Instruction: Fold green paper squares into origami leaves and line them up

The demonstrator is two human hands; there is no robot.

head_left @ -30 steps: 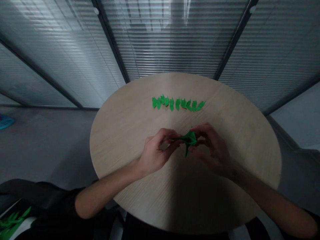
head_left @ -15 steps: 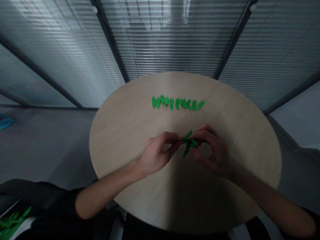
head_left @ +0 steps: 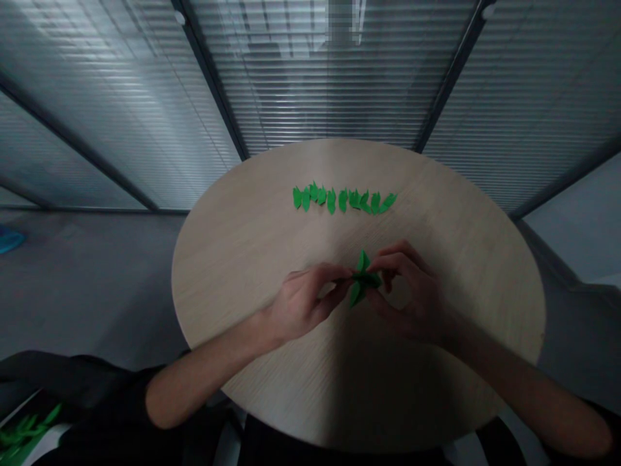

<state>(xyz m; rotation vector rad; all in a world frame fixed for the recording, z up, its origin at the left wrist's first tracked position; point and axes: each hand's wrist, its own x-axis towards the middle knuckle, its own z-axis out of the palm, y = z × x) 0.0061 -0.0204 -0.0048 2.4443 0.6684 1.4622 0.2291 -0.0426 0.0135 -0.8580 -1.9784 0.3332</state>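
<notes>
Both my hands meet over the middle of a round light wooden table [head_left: 272,220]. Between them is a small folded green paper figure [head_left: 361,279] with pointed flaps sticking up and down. My left hand [head_left: 303,302] pinches its left end with thumb and fingertips. My right hand [head_left: 411,294] pinches its right side, fingers curled around it. Part of the paper is hidden by my fingers. Farther back on the table lies a row of several finished green paper figures [head_left: 342,198], side by side.
Glass walls with horizontal blinds and dark frames [head_left: 208,71] stand right behind the table. More green paper pieces [head_left: 22,430] lie at the lower left edge, beside a dark garment. A blue object [head_left: 8,238] shows at the far left on the floor.
The green figure has been turned and pressed narrower between my fingers; its flaps now point more upright. Both hands stayed in nearly the same spot above the table.
</notes>
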